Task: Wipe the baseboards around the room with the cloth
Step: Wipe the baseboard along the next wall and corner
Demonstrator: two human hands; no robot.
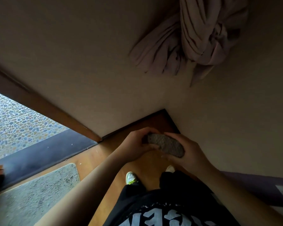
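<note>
Both hands are on the cloth (166,145), held in front of my body above the wooden floor (104,160), near the room corner. I see the cloth bunched into a grey, textured oblong roll; its long axis runs diagonally, upper-left end toward the doorway side, lower-right end toward my right wrist. Left hand (134,145) has fingers curled over the upper-left end, thumb underneath, grasping it. Right hand (185,152) cups the lower-right part, fingers wrapped under and around the roll, also grasping. Cloth is well apart from the baseboard (137,122), a dark strip running along the foot of the left wall to the corner; the right wall's foot is mostly hidden behind my right hand. Beyond the left wall edge sits a wooden door frame (55,111), a dark threshold (47,149) and pebble-pattern flooring (11,121) outside. Grey mat (36,190) lies on the floor at lower left. Knotted pale curtain (201,38) hangs at upper right near the corner. Below the hands I see two light shoes (131,177), dark trousers and a black printed shirt (170,212).
</note>
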